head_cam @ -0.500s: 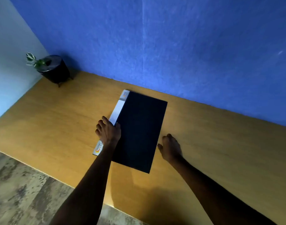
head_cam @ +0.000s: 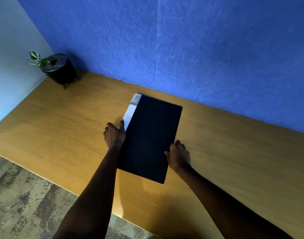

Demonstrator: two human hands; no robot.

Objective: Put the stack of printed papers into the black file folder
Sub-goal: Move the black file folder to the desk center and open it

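The black file folder [head_cam: 152,137] lies shut and flat on the wooden desk [head_cam: 61,128], its white labelled spine [head_cam: 130,111] along the left side. My left hand [head_cam: 114,135] rests on the spine near its lower half, fingers curled around that edge. My right hand [head_cam: 179,155] grips the folder's right edge, thumb on the cover. No printed papers show; anything inside the folder is hidden.
A black pot with a small plant [head_cam: 59,69] stands at the desk's far left corner. A blue wall [head_cam: 182,49] runs behind the desk. The desk's near edge drops to a mottled floor [head_cam: 27,204].
My right hand has moved left from the bare desk onto the folder's right edge. My left hand stays on the spine. The folder appears unmoved.
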